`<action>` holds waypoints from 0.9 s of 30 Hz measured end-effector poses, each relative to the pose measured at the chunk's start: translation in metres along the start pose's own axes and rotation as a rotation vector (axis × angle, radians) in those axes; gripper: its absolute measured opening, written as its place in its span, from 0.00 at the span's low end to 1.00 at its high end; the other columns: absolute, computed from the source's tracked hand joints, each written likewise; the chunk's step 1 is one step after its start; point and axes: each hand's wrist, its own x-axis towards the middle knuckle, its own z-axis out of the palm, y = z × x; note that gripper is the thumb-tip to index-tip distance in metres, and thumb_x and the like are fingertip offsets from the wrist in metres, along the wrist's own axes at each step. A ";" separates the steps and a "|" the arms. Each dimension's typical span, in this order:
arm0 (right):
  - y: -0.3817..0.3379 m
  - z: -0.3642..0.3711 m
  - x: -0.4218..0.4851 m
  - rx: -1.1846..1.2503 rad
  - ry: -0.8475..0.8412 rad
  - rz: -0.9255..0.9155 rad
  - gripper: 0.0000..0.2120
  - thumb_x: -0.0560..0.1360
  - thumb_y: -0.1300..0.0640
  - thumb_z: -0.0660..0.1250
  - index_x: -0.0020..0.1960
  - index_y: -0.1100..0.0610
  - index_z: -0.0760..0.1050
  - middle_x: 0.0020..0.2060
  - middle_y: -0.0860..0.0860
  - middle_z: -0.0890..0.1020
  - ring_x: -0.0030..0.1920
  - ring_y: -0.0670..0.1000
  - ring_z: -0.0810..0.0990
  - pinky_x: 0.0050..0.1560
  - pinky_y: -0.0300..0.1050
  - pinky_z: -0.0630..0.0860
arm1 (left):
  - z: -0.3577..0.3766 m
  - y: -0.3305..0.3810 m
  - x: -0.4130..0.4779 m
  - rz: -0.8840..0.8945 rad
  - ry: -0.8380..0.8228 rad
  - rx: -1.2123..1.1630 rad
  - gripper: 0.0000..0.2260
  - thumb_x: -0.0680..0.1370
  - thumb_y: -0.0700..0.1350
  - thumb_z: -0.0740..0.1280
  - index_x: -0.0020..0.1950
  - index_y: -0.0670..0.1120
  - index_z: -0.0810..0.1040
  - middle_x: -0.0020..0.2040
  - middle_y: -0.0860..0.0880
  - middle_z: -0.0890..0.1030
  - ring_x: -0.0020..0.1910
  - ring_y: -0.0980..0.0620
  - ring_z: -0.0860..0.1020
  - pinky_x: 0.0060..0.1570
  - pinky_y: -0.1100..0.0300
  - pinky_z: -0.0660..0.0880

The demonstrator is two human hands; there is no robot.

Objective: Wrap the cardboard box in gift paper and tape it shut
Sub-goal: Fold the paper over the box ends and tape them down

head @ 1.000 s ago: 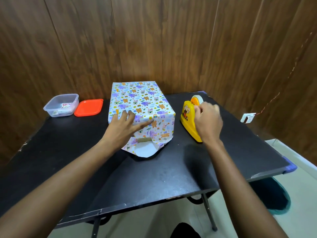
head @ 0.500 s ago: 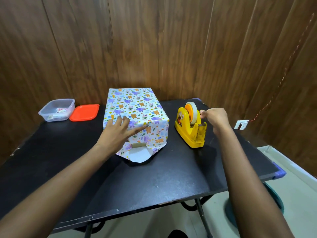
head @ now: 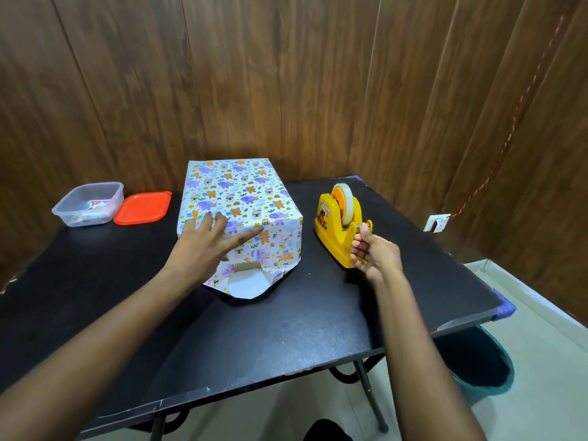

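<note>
From the head camera, the only view we have, the cardboard box sits toward the back of the black tabletop, near the wooden wall. It is almost wholly covered in animal-print gift paper. Only a strip of bare cardboard shows low on the end facing us.

That near end is half closed. The top flap is folded down over the face, while the bottom flap lies out on the tabletop, white side up.

The left hand is spread flat over the near top edge, fingers straight and the thumb stretched along the folded-down flap. We judge it is there to pin the fold so the paper cannot spring back before tape goes on.

The yellow tape dispenser stands just to the right of the box, within easy reach, with its tape roll upright. The right hand is at the cutter end, fingers curled in and thumb raised beside the blade. Whether a strip is pinched there we cannot tell, since clear tape would be too thin to show.

Well to the left, a clear container and its orange lid lie side by side, apart from the work. A bin sits on the floor below the tabletop's right corner.
</note>
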 end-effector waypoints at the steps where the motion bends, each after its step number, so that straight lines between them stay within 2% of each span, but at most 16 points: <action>1: 0.003 0.002 -0.002 0.075 0.004 0.004 0.15 0.77 0.51 0.66 0.35 0.58 0.74 0.29 0.52 0.78 0.32 0.49 0.76 0.34 0.41 0.74 | 0.000 0.000 0.000 -0.004 -0.002 0.001 0.50 0.60 0.49 0.81 0.74 0.60 0.53 0.54 0.34 0.75 0.50 0.34 0.76 0.36 0.46 0.73; 7: 0.008 0.016 -0.009 0.372 0.050 0.036 0.12 0.77 0.54 0.66 0.38 0.61 0.74 0.33 0.54 0.77 0.34 0.50 0.77 0.38 0.43 0.76 | 0.002 0.000 0.000 -0.005 -0.003 0.012 0.52 0.61 0.50 0.80 0.74 0.60 0.49 0.54 0.35 0.75 0.51 0.35 0.76 0.38 0.46 0.74; 10: 0.008 0.020 -0.013 0.503 0.037 0.066 0.12 0.77 0.56 0.65 0.38 0.62 0.73 0.33 0.54 0.75 0.34 0.49 0.75 0.38 0.43 0.75 | 0.001 -0.001 0.000 -0.011 -0.012 0.020 0.50 0.62 0.51 0.79 0.74 0.61 0.50 0.55 0.34 0.75 0.51 0.36 0.76 0.38 0.47 0.73; 12: 0.012 0.019 -0.013 0.518 0.063 0.084 0.11 0.78 0.60 0.65 0.38 0.62 0.72 0.35 0.54 0.75 0.34 0.48 0.73 0.39 0.44 0.76 | 0.001 0.000 0.000 -0.014 -0.012 0.021 0.49 0.63 0.50 0.79 0.74 0.61 0.51 0.54 0.34 0.74 0.49 0.36 0.75 0.37 0.48 0.73; 14: 0.025 0.013 -0.014 0.495 0.104 0.129 0.10 0.78 0.62 0.64 0.38 0.62 0.72 0.36 0.54 0.75 0.34 0.48 0.72 0.47 0.45 0.77 | 0.002 -0.001 0.000 -0.009 -0.016 0.014 0.48 0.64 0.49 0.79 0.74 0.62 0.52 0.54 0.34 0.74 0.49 0.37 0.75 0.37 0.49 0.73; 15: 0.030 0.010 -0.015 0.492 0.091 0.122 0.09 0.78 0.63 0.63 0.39 0.62 0.72 0.35 0.54 0.74 0.33 0.48 0.72 0.50 0.46 0.77 | 0.003 -0.001 0.000 -0.013 -0.020 0.023 0.48 0.64 0.50 0.78 0.74 0.62 0.51 0.54 0.35 0.74 0.49 0.37 0.75 0.37 0.49 0.73; 16: 0.034 0.009 -0.018 0.468 0.046 0.080 0.09 0.78 0.63 0.63 0.39 0.62 0.73 0.33 0.54 0.74 0.32 0.48 0.72 0.49 0.46 0.78 | 0.002 0.000 -0.001 -0.016 -0.019 0.031 0.48 0.64 0.50 0.78 0.74 0.62 0.51 0.54 0.35 0.74 0.49 0.37 0.75 0.37 0.49 0.73; 19: 0.038 0.027 -0.035 0.092 -0.287 -0.109 0.07 0.78 0.66 0.62 0.42 0.64 0.76 0.25 0.52 0.75 0.26 0.48 0.74 0.32 0.40 0.79 | 0.001 0.000 0.001 -0.001 -0.004 0.014 0.48 0.64 0.49 0.78 0.74 0.61 0.50 0.54 0.34 0.74 0.49 0.36 0.76 0.37 0.48 0.73; 21: 0.041 0.054 -0.044 -0.262 -0.475 -0.208 0.07 0.78 0.66 0.62 0.42 0.64 0.76 0.24 0.52 0.76 0.24 0.46 0.73 0.28 0.37 0.76 | 0.001 0.000 0.000 -0.002 -0.001 0.033 0.49 0.64 0.50 0.78 0.75 0.61 0.48 0.54 0.35 0.75 0.50 0.37 0.76 0.37 0.48 0.74; 23: 0.046 0.081 -0.045 -0.639 -0.535 -0.373 0.10 0.78 0.66 0.61 0.39 0.60 0.76 0.25 0.51 0.77 0.23 0.42 0.72 0.29 0.35 0.73 | 0.001 0.000 -0.001 0.002 -0.001 0.069 0.51 0.65 0.51 0.77 0.74 0.61 0.43 0.55 0.36 0.75 0.50 0.37 0.76 0.38 0.49 0.74; 25: 0.053 0.104 -0.042 -1.032 -0.546 -0.579 0.11 0.76 0.65 0.59 0.40 0.55 0.76 0.32 0.50 0.80 0.32 0.44 0.76 0.35 0.40 0.71 | 0.002 0.000 -0.001 0.002 -0.007 0.078 0.52 0.65 0.52 0.76 0.74 0.61 0.40 0.55 0.36 0.75 0.51 0.38 0.76 0.39 0.49 0.74; 27: 0.055 0.117 -0.043 -1.303 -0.501 -0.676 0.10 0.75 0.64 0.58 0.44 0.53 0.76 0.44 0.52 0.81 0.45 0.52 0.78 0.40 0.42 0.68 | 0.003 0.001 -0.001 0.003 -0.003 0.074 0.52 0.65 0.49 0.76 0.74 0.62 0.40 0.55 0.37 0.75 0.50 0.38 0.76 0.39 0.49 0.74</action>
